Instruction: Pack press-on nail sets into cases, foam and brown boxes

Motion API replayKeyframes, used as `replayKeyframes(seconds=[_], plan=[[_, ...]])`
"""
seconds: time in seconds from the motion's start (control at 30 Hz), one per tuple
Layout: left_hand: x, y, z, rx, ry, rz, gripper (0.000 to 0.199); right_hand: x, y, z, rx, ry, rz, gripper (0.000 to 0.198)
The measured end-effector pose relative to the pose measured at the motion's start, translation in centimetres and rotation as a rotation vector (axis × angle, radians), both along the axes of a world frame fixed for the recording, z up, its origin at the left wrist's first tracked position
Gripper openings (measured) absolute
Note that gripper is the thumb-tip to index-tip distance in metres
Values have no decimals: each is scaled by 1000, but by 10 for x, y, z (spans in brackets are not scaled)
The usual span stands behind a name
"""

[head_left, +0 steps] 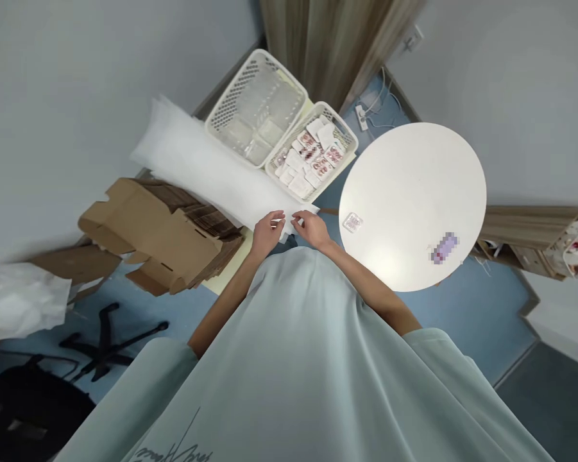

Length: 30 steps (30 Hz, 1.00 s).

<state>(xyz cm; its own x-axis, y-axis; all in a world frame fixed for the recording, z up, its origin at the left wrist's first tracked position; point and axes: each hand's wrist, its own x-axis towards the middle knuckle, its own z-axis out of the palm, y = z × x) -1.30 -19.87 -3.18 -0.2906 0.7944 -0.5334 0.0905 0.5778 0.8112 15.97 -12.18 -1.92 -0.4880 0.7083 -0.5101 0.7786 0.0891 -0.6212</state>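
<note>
Flattened cardboard boxes (149, 228) and white plastic baskets (235, 86) flank a soft, crinkled white bundle (216, 173), with a round worktop (411, 199) to the right. The bundle's long axis slants from upper left to the person's hands (268, 234), curled at its near end; whether they pinch it cannot be told.

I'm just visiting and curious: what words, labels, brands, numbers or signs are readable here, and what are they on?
None can be read with certainty.
Dark script on the pale green shirt: cut off by the picture's bottom edge.
Small packets in the white basket: any print too small, partly pixelated.
Purple item on the round white table: pixelated.
</note>
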Motion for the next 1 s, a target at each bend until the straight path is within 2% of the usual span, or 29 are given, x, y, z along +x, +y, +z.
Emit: replayKeyframes(seconds=[0.17,0.3,0.4,0.53,0.7,0.83,1.0], plan=[[-45,-15,12,49,71,151,32,-92,16,-12,62,-118,288,40],[-67,-23,19,72,86,188,31,-148,27,-29,93,-267,400,46],[-78,-28,22,95,84,210,32,-171,29,-43,113,-341,437,43],[-87,-32,24,107,64,233,34,-177,23,-58,135,-398,472,31],[-89,-30,23,127,46,242,33,-173,20,-62,124,-430,516,35],[-87,-23,23,154,38,228,32,-168,21,-49,105,-412,513,30],[-83,-16,31,192,47,188,32,-155,20,-13,127,-310,381,35]])
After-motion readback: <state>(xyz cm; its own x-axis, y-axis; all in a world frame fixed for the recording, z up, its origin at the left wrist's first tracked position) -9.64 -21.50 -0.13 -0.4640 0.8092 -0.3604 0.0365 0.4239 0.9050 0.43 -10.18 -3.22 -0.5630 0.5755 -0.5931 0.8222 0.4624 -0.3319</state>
